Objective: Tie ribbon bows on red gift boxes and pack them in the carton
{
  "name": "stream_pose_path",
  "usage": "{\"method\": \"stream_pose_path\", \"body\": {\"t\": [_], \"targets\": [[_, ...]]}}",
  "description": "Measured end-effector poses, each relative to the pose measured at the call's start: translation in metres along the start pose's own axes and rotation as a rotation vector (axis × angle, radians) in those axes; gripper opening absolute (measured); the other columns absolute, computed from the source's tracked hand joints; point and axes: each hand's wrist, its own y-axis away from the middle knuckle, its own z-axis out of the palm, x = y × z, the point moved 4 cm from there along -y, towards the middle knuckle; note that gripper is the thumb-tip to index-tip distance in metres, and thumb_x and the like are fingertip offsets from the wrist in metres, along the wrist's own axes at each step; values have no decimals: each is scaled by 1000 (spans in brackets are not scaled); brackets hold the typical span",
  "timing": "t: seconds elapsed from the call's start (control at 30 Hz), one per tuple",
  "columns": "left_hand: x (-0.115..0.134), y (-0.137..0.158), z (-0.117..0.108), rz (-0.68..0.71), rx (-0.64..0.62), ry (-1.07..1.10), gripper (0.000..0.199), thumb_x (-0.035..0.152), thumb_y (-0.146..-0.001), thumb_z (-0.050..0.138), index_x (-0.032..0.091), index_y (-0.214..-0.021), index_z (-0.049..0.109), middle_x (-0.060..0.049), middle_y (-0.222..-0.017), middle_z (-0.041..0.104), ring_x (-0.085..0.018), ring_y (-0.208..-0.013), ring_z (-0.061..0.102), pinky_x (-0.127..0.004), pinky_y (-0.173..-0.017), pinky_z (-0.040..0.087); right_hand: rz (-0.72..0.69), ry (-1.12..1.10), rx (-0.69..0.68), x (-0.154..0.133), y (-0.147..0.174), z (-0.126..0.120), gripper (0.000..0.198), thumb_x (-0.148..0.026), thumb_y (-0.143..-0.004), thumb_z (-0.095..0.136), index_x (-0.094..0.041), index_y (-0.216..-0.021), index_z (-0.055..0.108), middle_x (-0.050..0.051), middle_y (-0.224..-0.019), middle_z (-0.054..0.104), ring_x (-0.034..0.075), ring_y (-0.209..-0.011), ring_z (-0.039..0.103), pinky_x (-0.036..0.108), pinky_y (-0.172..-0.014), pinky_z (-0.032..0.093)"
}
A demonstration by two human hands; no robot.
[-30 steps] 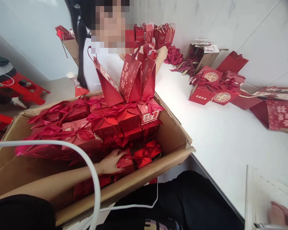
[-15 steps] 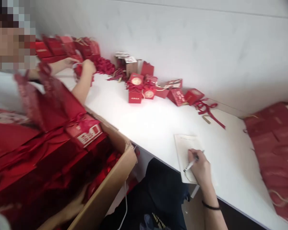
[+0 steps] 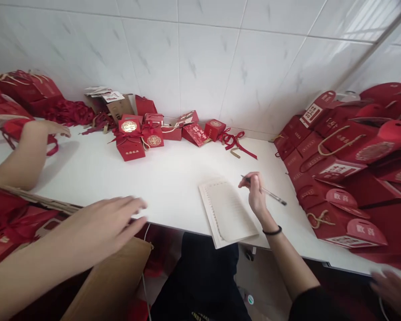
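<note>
My right hand (image 3: 256,196) grips a pen (image 3: 274,196), raised just right of an open notepad (image 3: 232,209). A dark band circles that wrist. The notepad lies on the white table (image 3: 173,187) at its front edge. My left hand (image 3: 110,220) is slightly blurred, palm down, with fingers stretched out and nothing in them. It hovers above the rim of a cardboard box (image 3: 116,272) that stands below the table edge. Inside the box is a red gift box with a ribbon bow (image 3: 10,227).
Red gift boxes (image 3: 132,140) and a loose ribbon (image 3: 235,141) line the tiled wall. Many red boxes (image 3: 341,174) are stacked at right. A co-worker's hands (image 3: 42,129) handle a red item at far left. Another person's blurred hand (image 3: 392,290) shows at bottom right.
The view has swung right. My left hand has come up out of the cardboard box. My right hand has moved off the notepad to its right, still with the pen.
</note>
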Motion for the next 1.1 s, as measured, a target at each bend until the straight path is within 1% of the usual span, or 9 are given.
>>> {"method": "stream_pose_path", "body": {"t": [0.07, 0.17, 0.27, 0.37, 0.53, 0.63, 0.73, 0.97, 1.1], "targets": [[38, -48, 1, 204, -134, -93, 26, 33, -88, 39, 22, -93, 62, -4, -95, 65, -22, -86, 61, -35, -78, 44, 120, -73, -103, 18, -12, 9, 49, -69, -81, 42, -20, -73, 46, -2, -55, 48, 16, -51, 50, 29, -53, 43], [88, -136, 19, 271, -245, -65, 25, 23, -84, 41, 15, -88, 64, -12, -91, 67, -26, -83, 62, -36, -71, 45, 243, -101, -208, 40, -14, 24, 50, -67, -80, 43, -19, -66, 47, -4, -45, 41, 15, -42, 47, 26, -44, 39], [122, -215, 49, 289, -248, 28, 26, 12, -78, 44, 14, -93, 65, -12, -97, 67, -24, -89, 62, -32, -74, 45, 314, -108, -239, 52, -7, 29, 49, -64, -79, 45, -19, -61, 47, -5, -41, 34, 13, -39, 44, 23, -40, 35], [141, -260, 79, 341, -203, 175, 32, 9, -78, 42, 14, -102, 63, -9, -102, 66, -18, -93, 61, -25, -78, 45, 361, -105, -242, 57, -5, 27, 49, -62, -80, 44, -18, -56, 46, -5, -40, 33, 11, -37, 40, 21, -39, 34], [146, -268, 115, 508, -140, 396, 22, 29, -82, 51, 19, -95, 66, -3, -100, 64, -15, -95, 56, -24, -84, 43, 419, -111, -267, 63, -9, 27, 51, -61, -80, 46, -18, -52, 45, -4, -44, 35, 9, -36, 36, 20, -38, 34], [139, -264, 124, 574, -85, 459, 18, 33, -80, 56, 20, -88, 67, -3, -102, 61, -18, -103, 51, -29, -93, 37, 446, -140, -292, 67, -11, 28, 51, -62, -80, 48, -18, -54, 45, -4, -44, 36, 9, -36, 36, 20, -38, 33], [137, -264, 126, 624, -69, 500, 17, 33, -79, 58, 20, -86, 66, -3, -96, 60, -18, -96, 51, -31, -89, 37, 419, -175, -256, 65, -16, 23, 46, -59, -82, 50, -18, -59, 47, -5, -43, 38, 10, -38, 40, 21, -41, 33], [138, -264, 124, 537, -128, 524, 16, 26, -74, 60, 21, -89, 63, -1, -94, 60, -19, -95, 51, -32, -88, 37, 305, 12, -8, 61, -32, 0, 31, -36, -75, 66, -19, -63, 43, -6, -50, 42, 9, -44, 33, 20, -43, 28], [138, -263, 126, 541, -139, 547, 14, 27, -74, 58, 22, -85, 65, 0, -97, 60, -19, -96, 51, -32, -89, 36, 278, 179, -21, 64, -30, 4, 36, -34, -75, 61, -20, -56, 34, -6, -49, 37, 9, -46, 32, 21, -44, 26]]}}
